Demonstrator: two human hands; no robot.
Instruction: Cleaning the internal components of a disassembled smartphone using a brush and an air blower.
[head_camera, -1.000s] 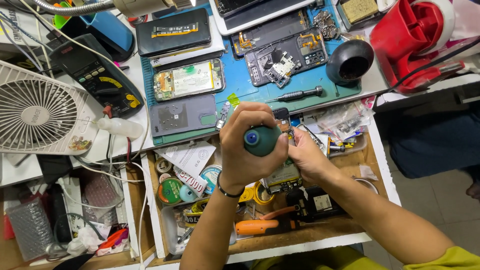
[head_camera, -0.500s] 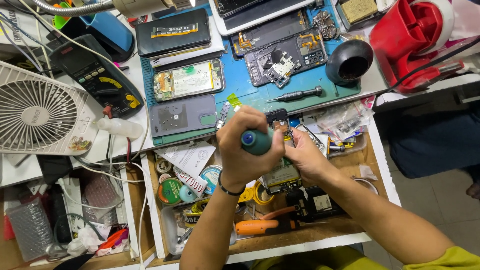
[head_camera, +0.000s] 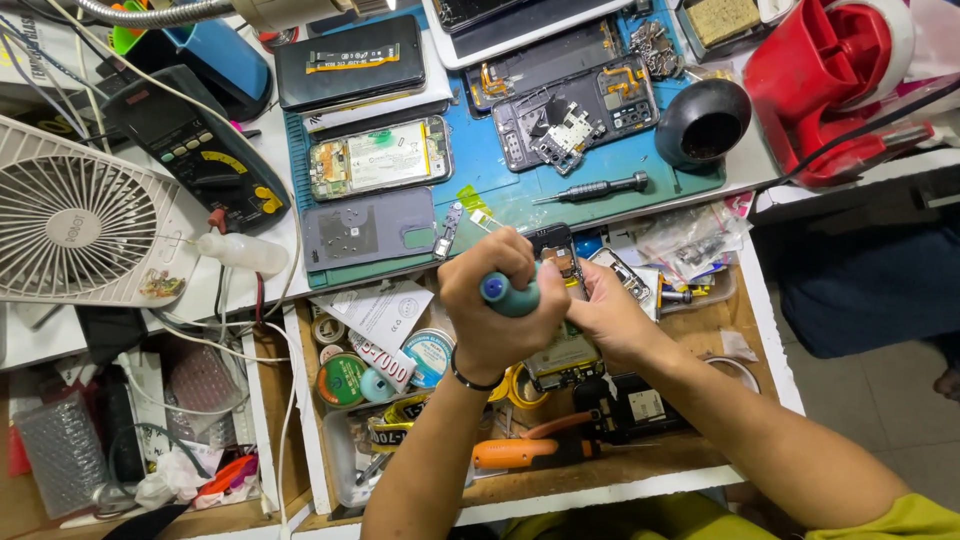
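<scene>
My left hand (head_camera: 487, 325) is shut around a dark green rubber blower bulb (head_camera: 508, 294), whose blue end faces up at me. The bulb looks pressed small inside the fist. My right hand (head_camera: 612, 322) holds an opened phone (head_camera: 566, 357) from its right side, above the open drawer. The phone's back is off, so its battery and boards show. Its upper end (head_camera: 553, 243) sticks out just beyond the blower, while my hands cover the middle.
A blue work mat (head_camera: 480, 170) carries several opened phones and a small screwdriver (head_camera: 590, 187). A white fan (head_camera: 75, 225) and a multimeter (head_camera: 195, 150) sit at left, a black cup (head_camera: 703, 122) and a red tape dispenser (head_camera: 830, 70) at right. The drawer (head_camera: 700, 455) holds tape rolls and an orange-handled tool (head_camera: 515, 453).
My left fist has tightened on the blower, so the bulb shows smaller, and it has dropped slightly toward the phone. My right hand has kept its hold on the phone.
</scene>
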